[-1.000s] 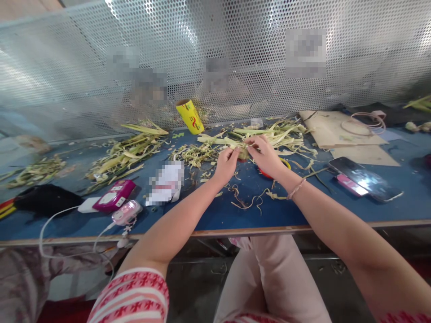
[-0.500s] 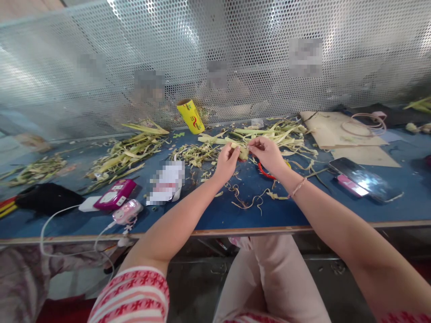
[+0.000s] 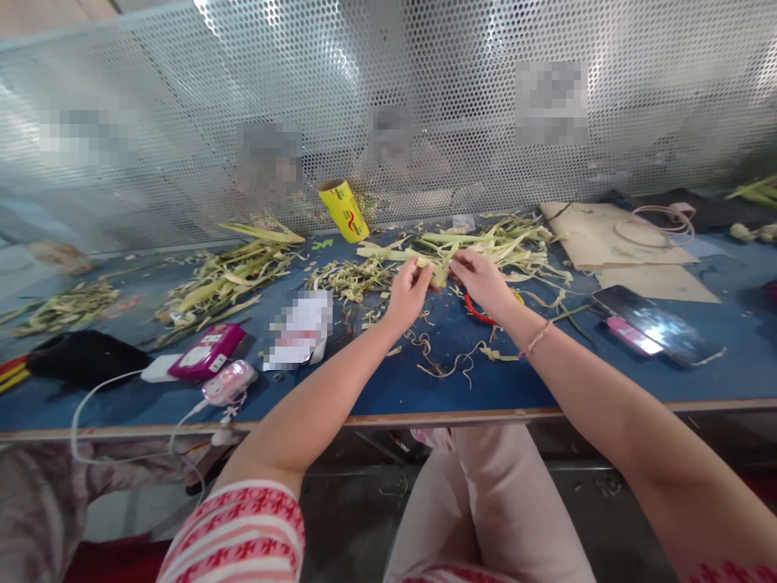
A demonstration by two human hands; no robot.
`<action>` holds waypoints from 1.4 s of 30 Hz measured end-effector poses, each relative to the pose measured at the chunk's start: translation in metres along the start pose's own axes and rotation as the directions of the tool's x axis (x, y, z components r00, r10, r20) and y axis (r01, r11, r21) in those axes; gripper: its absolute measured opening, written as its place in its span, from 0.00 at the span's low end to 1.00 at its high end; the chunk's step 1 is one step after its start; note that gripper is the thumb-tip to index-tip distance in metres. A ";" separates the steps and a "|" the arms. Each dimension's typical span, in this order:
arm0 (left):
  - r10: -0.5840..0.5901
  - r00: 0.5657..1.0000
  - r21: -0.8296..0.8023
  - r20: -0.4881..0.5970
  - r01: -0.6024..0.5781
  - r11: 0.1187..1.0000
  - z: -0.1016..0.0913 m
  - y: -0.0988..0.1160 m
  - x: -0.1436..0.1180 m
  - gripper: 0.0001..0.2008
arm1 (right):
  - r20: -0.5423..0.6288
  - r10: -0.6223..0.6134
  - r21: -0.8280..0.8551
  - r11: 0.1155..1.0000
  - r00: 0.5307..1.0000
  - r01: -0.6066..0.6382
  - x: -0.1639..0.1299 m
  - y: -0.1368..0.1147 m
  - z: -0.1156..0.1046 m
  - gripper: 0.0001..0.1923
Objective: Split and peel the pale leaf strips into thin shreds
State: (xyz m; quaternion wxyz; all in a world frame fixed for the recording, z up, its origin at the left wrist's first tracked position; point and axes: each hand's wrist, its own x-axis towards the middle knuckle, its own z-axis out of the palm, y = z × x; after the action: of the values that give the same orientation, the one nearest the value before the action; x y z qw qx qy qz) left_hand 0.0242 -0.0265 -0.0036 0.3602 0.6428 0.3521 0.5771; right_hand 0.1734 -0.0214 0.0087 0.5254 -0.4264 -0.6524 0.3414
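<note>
Over the blue counter (image 3: 388, 389), left hand (image 3: 408, 293) and right hand (image 3: 482, 279) both pinch 1 small pale-green husk piece (image 3: 438, 276) between them, best peeled with short, steady pulls, near the strip pile (image 3: 486, 239).

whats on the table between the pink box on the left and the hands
In the head view, a white packet lies on the blue table between the pink box and the left hand, with loose husk scraps.

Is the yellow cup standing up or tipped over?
Tipped. The yellow cup leans slantwise on the blue table beside the metal mesh wall, its open end up.
</note>
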 end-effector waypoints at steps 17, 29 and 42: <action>-0.050 0.995 0.003 0.088 0.050 0.999 0.001 -0.005 0.001 0.15 | 0.010 -0.172 0.019 0.985 0.985 0.172 -0.006 -0.008 -0.003 0.12; -0.120 0.987 -0.161 0.107 0.137 0.977 0.002 -0.003 -0.001 0.08 | 0.027 -0.058 0.036 0.998 0.998 0.057 -0.005 -0.006 -0.002 0.13; -0.130 0.979 -0.358 0.155 0.178 0.916 0.004 -0.010 0.002 0.07 | -0.051 -0.109 -0.091 0.990 0.993 0.104 0.000 -0.003 -0.005 0.02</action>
State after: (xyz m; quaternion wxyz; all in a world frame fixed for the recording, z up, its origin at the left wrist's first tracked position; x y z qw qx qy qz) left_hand 0.0282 -0.0205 -0.0118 0.5411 0.5692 0.2625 0.5606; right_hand 0.1781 -0.0227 0.0130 0.5415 -0.4232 -0.6736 0.2718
